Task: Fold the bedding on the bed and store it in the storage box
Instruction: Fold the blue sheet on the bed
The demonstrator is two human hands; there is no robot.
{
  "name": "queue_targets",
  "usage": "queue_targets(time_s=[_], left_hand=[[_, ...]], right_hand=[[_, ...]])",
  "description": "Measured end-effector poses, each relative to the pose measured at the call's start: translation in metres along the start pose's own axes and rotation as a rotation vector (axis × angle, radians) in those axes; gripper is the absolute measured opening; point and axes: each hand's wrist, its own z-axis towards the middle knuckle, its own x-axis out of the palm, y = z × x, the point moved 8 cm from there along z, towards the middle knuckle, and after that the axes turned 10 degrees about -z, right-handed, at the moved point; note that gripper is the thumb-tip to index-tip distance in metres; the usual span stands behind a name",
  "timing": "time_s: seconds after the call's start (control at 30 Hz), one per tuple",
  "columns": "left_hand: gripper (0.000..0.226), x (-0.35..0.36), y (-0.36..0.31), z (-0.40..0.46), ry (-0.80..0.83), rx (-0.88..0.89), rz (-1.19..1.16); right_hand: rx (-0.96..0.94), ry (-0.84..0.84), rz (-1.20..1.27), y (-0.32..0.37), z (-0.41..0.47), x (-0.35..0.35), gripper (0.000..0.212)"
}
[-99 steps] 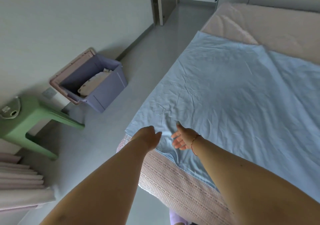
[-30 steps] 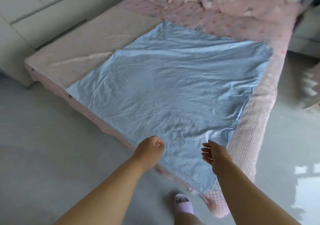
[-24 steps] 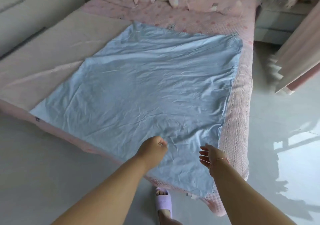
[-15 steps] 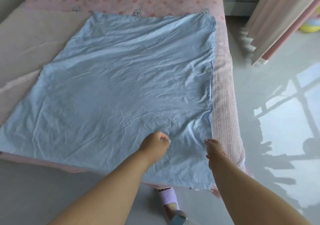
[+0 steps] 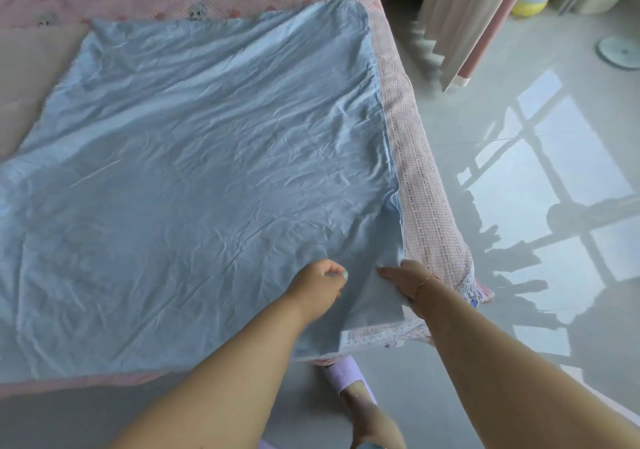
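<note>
Right hand point(image 5: 405, 277) now touches wrinkled blue sheet point(image 5: 207, 171) edge.

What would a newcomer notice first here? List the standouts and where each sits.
A wide, wrinkled light blue sheet lies spread over most of the bed. At its near right corner the right hand touches the sheet's edge, and the left hand, curled, rests on the cloth beside it. On the right, window light glares off the glossy floor.
</note>
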Motion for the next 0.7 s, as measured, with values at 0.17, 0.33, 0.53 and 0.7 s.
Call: queue_targets(time_s=[0.17, 0.33, 0.53, 0.7], left_hand=[[0.02, -0.016, -0.006, -0.021, 0.055, -0.019, -0.352], [0.034, -0.067, -0.011, -0.043, 0.005, -0.03, -0.516], [0.04, -0.155, 0.002, -0.076, -0.101, 0.014, -0.644], [0.047, -0.232, 0.02, -0.106, -0.149, 0.066, -0.709]], right_hand=[[-0.238, 0.004, 0.167, 0.065, -0.042, 0.034, 0.022], [-0.364, -0.054, 0.07, 0.118, -0.072, 0.085, 0.025], [-0.468, -0.053, -0.102, 0.17, -0.118, 0.163, 0.024], [-0.546, -0.005, -0.242, 0.211, -0.16, 0.24, 0.031]])
